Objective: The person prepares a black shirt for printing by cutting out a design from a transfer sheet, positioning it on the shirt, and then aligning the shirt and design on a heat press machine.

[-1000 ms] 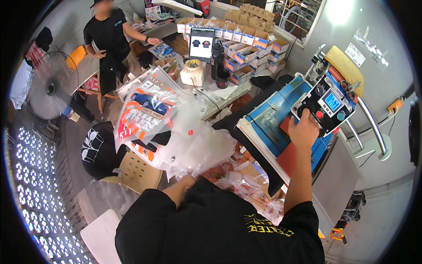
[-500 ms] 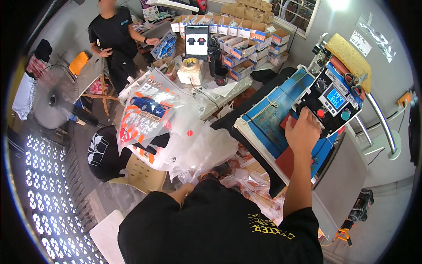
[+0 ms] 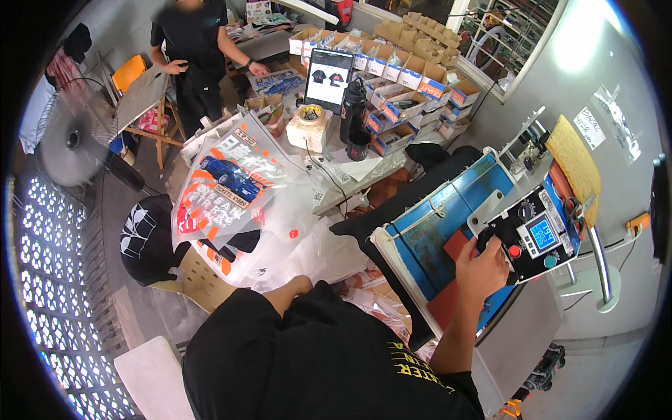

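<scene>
My right hand (image 3: 481, 269) is closed on the black handle (image 3: 490, 238) of a heat press, beside its panel (image 3: 530, 238) with a blue display and red and green buttons. Under it lies a blue press surface (image 3: 434, 213) with a red pad (image 3: 441, 306). My left hand (image 3: 301, 284) is low at the centre by my black shirt, against crumpled clear plastic (image 3: 318, 248); its fingers are mostly hidden. Left of centre, a printed clear film (image 3: 231, 182) with a blue car and orange graphics lies over more sheets. A black garment (image 3: 147, 238) hangs on a beige chair (image 3: 192, 276).
A tablet (image 3: 324, 80), bottle (image 3: 351, 115), dark mug (image 3: 358, 145), white block (image 3: 308, 133) and stacked small boxes (image 3: 399, 77) fill the back table. A co-worker (image 3: 192, 52) in black stands back left, near a fan (image 3: 73, 140) and folding chair (image 3: 136, 87). Scissors (image 3: 579, 213) hang on the press.
The view has shifted, and the press panel with my right hand now sits lower in it. The co-worker lifted a blue printed item, then lowered it to the table.
</scene>
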The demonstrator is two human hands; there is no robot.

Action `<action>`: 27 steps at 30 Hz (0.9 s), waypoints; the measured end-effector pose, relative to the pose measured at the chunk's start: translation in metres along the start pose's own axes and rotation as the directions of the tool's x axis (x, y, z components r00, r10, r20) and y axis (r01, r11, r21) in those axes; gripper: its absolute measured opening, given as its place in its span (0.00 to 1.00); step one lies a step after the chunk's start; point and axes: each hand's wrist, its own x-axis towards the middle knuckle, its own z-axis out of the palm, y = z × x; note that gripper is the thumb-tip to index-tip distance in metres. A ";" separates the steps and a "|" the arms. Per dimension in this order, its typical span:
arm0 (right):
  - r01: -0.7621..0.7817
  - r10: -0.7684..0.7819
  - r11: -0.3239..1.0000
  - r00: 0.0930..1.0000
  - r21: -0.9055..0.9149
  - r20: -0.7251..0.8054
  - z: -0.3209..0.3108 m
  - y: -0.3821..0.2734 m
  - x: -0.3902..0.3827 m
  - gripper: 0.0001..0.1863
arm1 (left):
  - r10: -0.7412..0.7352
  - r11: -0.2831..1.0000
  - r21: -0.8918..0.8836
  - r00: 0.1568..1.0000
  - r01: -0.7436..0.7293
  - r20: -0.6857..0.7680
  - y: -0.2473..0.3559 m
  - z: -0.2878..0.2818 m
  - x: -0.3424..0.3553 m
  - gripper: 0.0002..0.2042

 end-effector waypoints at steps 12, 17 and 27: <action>0.015 -0.015 1.000 1.000 0.017 0.007 -0.002 0.002 0.005 0.14 | -0.075 0.996 0.059 0.996 0.073 0.045 -0.005 -0.020 0.007 0.17; -0.122 0.109 0.991 0.978 0.063 0.179 -0.014 0.001 0.007 0.15 | -0.003 0.994 0.109 0.997 -0.006 0.082 -0.006 -0.030 0.000 0.17; 0.009 0.012 0.995 0.978 -0.099 0.207 -0.016 -0.002 0.018 0.19 | 0.034 0.965 0.254 0.994 -0.059 0.102 -0.048 -0.003 0.019 0.16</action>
